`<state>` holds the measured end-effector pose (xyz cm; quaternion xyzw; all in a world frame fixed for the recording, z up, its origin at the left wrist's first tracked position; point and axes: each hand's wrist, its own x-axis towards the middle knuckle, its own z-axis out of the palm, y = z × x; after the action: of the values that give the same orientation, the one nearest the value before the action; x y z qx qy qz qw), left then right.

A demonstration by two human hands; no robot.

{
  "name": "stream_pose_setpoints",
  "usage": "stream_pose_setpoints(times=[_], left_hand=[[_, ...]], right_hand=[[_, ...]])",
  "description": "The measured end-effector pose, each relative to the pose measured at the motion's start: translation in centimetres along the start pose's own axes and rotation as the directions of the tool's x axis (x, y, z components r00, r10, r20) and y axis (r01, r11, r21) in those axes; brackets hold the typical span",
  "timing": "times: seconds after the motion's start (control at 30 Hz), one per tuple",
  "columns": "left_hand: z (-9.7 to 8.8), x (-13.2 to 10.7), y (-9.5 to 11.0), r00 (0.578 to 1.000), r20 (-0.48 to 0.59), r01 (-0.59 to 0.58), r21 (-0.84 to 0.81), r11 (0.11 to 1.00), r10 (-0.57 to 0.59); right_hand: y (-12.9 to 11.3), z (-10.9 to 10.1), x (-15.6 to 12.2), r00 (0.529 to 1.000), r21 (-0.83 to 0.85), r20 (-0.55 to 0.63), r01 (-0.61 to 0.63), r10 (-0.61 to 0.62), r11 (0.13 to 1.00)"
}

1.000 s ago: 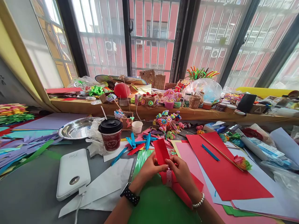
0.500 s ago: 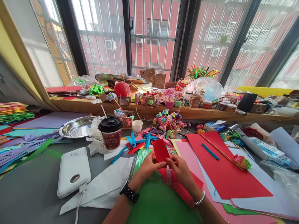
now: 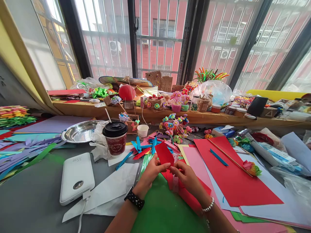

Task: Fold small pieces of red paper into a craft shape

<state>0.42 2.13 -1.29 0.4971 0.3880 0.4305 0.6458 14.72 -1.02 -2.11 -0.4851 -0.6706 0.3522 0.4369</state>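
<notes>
A small piece of red paper is held up between both hands over the green mat. My left hand is closed on its lower left part, thumb across the front. At the lower right corner, the fingers of my right hand pinch the same piece. Beneath my right hand lie more red paper and a pale pink patterned strip. Several folded blue paper strips lie just beyond my left hand.
A lidded cup with a straw stands left of my hands, near a white power bank with a cable. On the right, a large red sheet carries a stick with a paper flower. Craft items crowd the windowsill.
The red paper piece has tilted and shifted slightly left and down. My right hand's fingers have moved a little left along its lower edge.
</notes>
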Motion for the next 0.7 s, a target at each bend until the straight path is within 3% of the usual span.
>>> stream_pose_setpoints(times=[0.27, 0.37, 0.5, 0.7], left_hand=[[-0.1, 0.1, 0.0, 0.999, 0.030, -0.038, -0.008, 0.999, 0.038], [0.1, 0.0, 0.3, 0.995, 0.087, -0.048, -0.022, 0.999, 0.050], [0.3, 0.0, 0.6, 0.984, 0.169, -0.056, -0.017, 0.998, 0.058], [0.2, 0.0, 0.6, 0.967, 0.249, -0.034, -0.071, 0.997, 0.050]], right_hand=[[-0.4, -0.2, 0.0, 1.000, 0.012, 0.012, 0.006, -0.006, 1.000], [-0.5, -0.8, 0.1, 0.997, 0.003, 0.066, 0.029, -0.030, 1.000], [-0.5, -1.5, 0.2, 0.999, -0.015, 0.040, 0.017, -0.017, 1.000], [-1.3, -2.0, -0.2, 0.991, 0.183, 0.130, -0.041, 0.018, 0.982]])
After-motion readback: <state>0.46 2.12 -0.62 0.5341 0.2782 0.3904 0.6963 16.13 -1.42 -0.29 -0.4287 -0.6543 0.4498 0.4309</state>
